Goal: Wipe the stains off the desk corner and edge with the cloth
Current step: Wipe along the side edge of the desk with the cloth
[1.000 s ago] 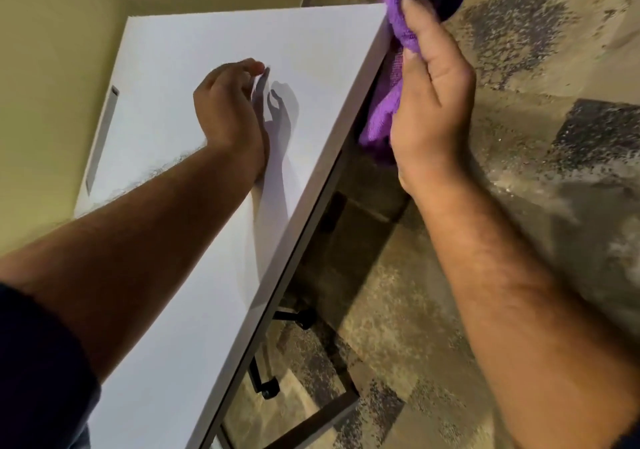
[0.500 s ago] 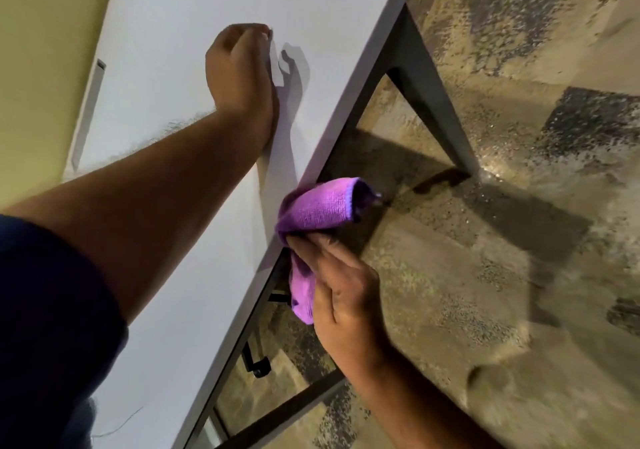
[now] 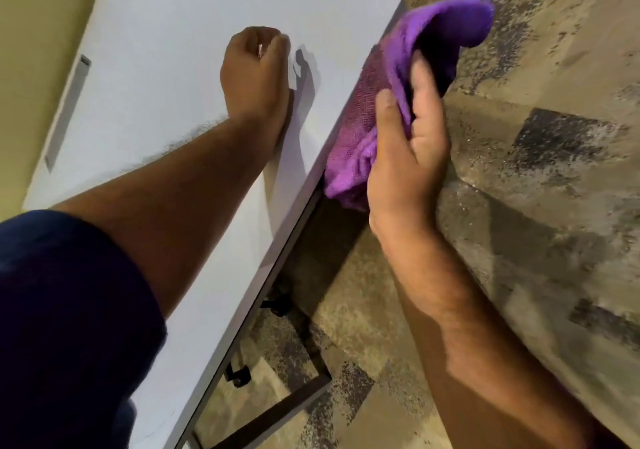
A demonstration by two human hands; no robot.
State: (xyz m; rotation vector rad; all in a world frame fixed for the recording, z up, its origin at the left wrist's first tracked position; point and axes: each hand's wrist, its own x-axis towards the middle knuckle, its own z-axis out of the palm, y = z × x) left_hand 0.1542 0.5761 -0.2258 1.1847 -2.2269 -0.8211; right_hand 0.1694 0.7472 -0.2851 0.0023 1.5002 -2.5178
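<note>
Step in hand: wiping the desk's side edge, by my read. Right hand point(image 3: 408, 150) holds the purple cloth point(image 3: 408, 77), thumb and fingers closed around the bunched middle, pressing it flat against the edge of the white desk point(image 3: 166, 77). The cloth covers the upper stretch of that edge, starting just short of the far corner of the desk; its loose top flap stands up past the corner, over the carpet point(image 3: 536, 206).

Left hand point(image 3: 258, 77) is on the desk top, well in from the edge, curled into a loose fist with nothing in it that I can see. Looks like a brace, forearm lying across the top.

No stains visible from here; the cloth hides the contact area, so I can't tell how clean the edge is underneath.

Next move, my guess: slide the cloth along the edge with steady sideways pressure, then wrap it over the corner. Needs the flap tucked in, or only part of the cloth does work. 1 hand wipes, 1 hand steadies.
</note>
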